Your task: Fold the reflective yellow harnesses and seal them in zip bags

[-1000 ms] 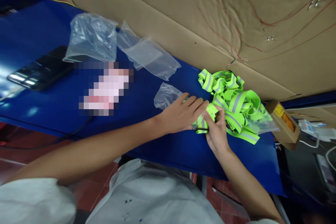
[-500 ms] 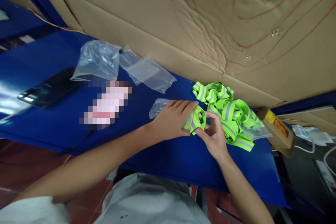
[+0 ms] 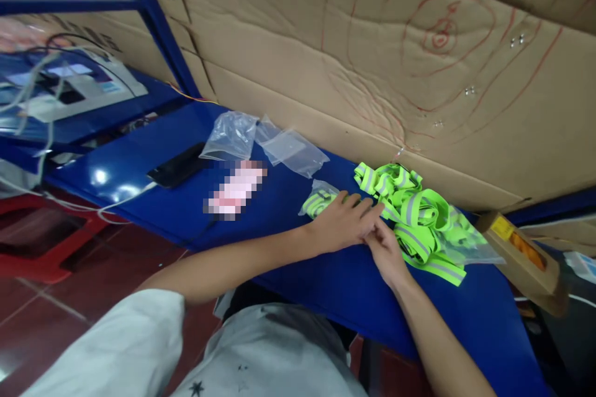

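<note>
My left hand (image 3: 342, 223) is closed over the near end of a small clear plastic bag (image 3: 305, 206). Inside the bag shows a rolled neon-green reflective strap (image 3: 321, 200) with a grey stripe, at the end away from my right hand. My right hand (image 3: 386, 248) meets the left one, its fingers bent together. Its fingertips are tucked behind the left fingers, and what they pinch is hidden. Just beyond both hands lies a heap of green reflective straps (image 3: 419, 214), partly in another clear bag (image 3: 479, 251).
Clear plastic bags (image 3: 293, 150) lie at the back of the blue table (image 3: 298, 279), against a cardboard panel (image 3: 279, 93). A black phone-like object (image 3: 179, 164) and a blurred-out pink item (image 3: 237, 189) are at left. An open cardboard box (image 3: 519, 260) stands at right.
The green roll, earlier showing between both hands, now sits at the far left end of the bag. My hands have come together. The camera view has shifted left.
</note>
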